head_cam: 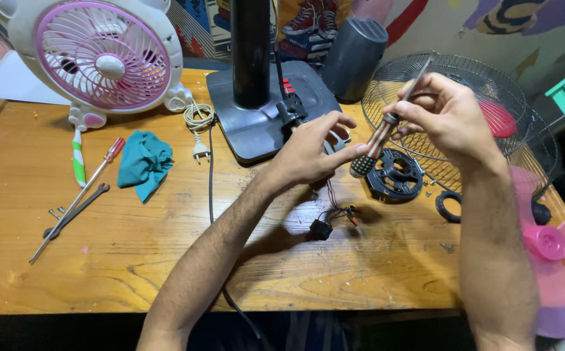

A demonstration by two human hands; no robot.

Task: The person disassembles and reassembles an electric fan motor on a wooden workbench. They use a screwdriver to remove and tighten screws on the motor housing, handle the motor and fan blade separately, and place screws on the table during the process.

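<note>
Gripping a striped-handled screwdriver, right hand fingers pinch its shaft; left hand fingers steady its handle above the bench.

This looks like a small fan-repair workshop, set up on a worn wooden workbench. Right of the right hand lie a wire fan guard and a pink fan blade; far left of the left hand stand a small pink-and-white table fan, a long screwdriver and a wrench.
</note>
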